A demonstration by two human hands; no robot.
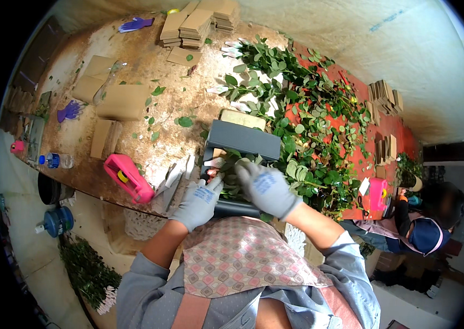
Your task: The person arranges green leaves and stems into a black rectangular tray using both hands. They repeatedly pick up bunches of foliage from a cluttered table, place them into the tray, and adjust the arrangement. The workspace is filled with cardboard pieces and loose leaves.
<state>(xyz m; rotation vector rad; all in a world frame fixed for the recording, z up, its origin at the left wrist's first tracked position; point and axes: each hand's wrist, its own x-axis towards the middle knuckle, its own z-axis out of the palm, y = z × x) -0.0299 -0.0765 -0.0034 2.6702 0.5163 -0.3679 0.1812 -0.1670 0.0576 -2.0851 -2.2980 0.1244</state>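
Note:
In front of me a dark grey box-like holder (245, 138) stands at the table's near edge. Cut leafy stems (233, 193) lie in it, with a white-wrapped piece (215, 163) and something small and reddish at their left end. My left hand (199, 204), in a grey glove, is at that left end with its fingers drawn together; what they pinch is hidden. Over the leaves to the right is my right hand (267, 189), also gloved in grey. Motion smears its fingertips, so its grip is unclear.
Many leafy stems (319, 131) cover the table's right side. Left of my hands sit a pink tape dispenser (128, 178), cardboard pieces (123, 102) and a water bottle (52, 160). Stacked cardboard (190, 24) is at the back. A person (421, 236) works at far right, near another pink dispenser (377, 193).

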